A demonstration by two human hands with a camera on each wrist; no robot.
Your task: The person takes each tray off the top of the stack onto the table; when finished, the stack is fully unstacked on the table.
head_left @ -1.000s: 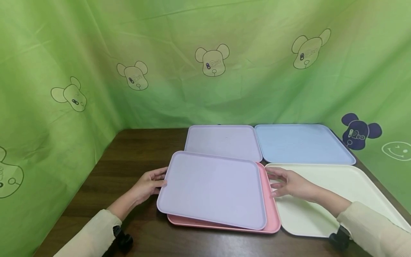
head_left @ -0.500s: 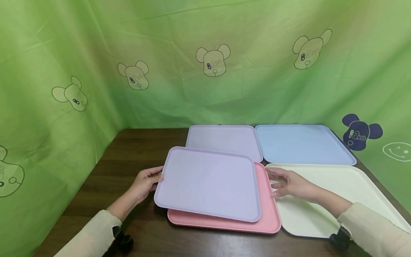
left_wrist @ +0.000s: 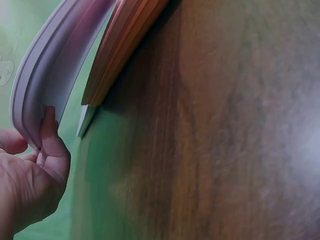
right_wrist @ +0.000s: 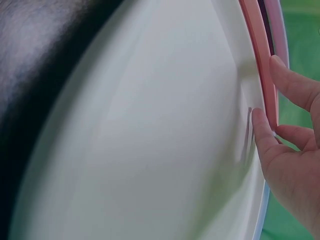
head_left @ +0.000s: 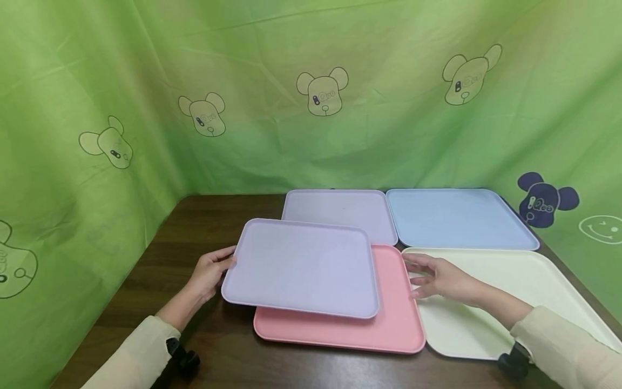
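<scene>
A lavender tray (head_left: 301,268) hangs slightly tilted above a pink tray (head_left: 396,319), overlapping its far left part. My left hand (head_left: 206,273) grips the lavender tray by its left edge; in the left wrist view the thumb and fingers (left_wrist: 51,131) lie on opposite sides of the rim. At the pink tray's right edge is my right hand (head_left: 439,278), its fingers spread and nearly straight. In the right wrist view a fingertip (right_wrist: 277,62) touches the pink rim, and another finger reaches over the white tray (right_wrist: 165,125).
Another lavender tray (head_left: 340,208) lies at the back, with a blue tray (head_left: 461,216) to its right. The white tray lies at front right, beside the pink one. Brown table surface (head_left: 160,270) extends to the left. A green curtain (head_left: 252,108) closes off the back and sides.
My left hand has moved left and away from me with the lavender tray, uncovering more of the pink tray. The right hand has stayed by the pink tray's edge.
</scene>
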